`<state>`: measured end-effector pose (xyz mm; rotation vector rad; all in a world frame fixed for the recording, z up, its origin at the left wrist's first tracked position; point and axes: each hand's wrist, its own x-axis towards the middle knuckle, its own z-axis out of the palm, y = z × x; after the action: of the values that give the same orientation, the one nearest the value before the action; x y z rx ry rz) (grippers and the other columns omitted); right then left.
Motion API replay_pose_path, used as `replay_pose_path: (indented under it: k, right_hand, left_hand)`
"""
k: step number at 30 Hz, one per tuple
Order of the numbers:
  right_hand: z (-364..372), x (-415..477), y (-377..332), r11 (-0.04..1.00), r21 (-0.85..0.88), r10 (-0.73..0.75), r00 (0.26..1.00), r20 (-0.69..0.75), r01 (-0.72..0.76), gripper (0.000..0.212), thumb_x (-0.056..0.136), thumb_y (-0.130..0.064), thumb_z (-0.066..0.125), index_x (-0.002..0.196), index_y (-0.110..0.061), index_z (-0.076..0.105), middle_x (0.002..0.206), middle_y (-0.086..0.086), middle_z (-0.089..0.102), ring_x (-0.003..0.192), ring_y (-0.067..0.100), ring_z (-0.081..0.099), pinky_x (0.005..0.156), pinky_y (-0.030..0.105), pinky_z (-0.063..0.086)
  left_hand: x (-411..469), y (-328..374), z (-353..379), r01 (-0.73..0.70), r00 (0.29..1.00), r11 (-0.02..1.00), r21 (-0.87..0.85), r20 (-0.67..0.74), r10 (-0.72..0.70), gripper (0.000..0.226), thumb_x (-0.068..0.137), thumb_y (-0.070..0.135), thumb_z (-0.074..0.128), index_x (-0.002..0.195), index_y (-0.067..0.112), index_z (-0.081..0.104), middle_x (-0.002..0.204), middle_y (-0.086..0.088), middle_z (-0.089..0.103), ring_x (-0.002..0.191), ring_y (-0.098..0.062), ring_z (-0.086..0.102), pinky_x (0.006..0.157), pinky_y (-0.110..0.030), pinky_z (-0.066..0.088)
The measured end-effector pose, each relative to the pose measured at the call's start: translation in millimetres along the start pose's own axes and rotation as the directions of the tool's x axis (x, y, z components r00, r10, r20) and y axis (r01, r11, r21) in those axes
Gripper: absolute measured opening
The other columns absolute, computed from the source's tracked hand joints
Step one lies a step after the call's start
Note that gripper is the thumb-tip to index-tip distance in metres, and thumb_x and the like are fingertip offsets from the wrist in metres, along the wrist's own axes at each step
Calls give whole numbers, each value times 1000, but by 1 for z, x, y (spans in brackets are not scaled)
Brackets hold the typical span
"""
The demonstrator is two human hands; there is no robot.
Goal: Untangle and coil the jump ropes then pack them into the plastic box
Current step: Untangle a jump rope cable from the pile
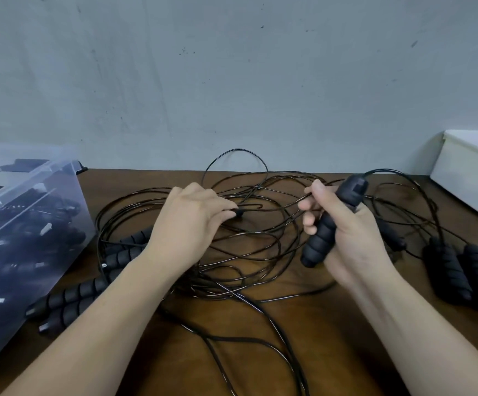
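Note:
A tangle of thin black jump-rope cords point(249, 252) sprawls over the middle of the brown table point(260, 352). My right hand point(346, 224) grips one black ribbed foam handle point(326, 227), lifted off the table and tilted, its cord leaving the top end. My left hand point(192, 221) pinches a cord near a small black end piece point(239, 212) in the tangle. Two more handles point(458, 272) lie at the right. Several handles point(75, 292) lie at the left beside the clear plastic box point(17, 224), which holds dark rope gear.
A white bin point(469, 178) with something pink inside stands at the back right. A grey wall rises behind the table's far edge. Loose cord loops trail toward the near edge of the table.

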<state>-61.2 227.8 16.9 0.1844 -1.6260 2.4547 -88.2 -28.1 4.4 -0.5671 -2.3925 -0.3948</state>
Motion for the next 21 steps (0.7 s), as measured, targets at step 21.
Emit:
replay_pose_path:
  k: [21]
  right_hand:
    - [4, -9, 18, 976, -219, 1, 998, 56, 11, 16, 97, -15, 76, 92, 1, 76, 79, 15, 76, 58, 17, 55, 61, 27, 50]
  left_hand:
    - [-7, 43, 0, 26, 995, 963, -269, 100, 1, 17, 100, 46, 65, 98, 30, 70, 74, 26, 52, 80, 3, 49, 71, -10, 33]
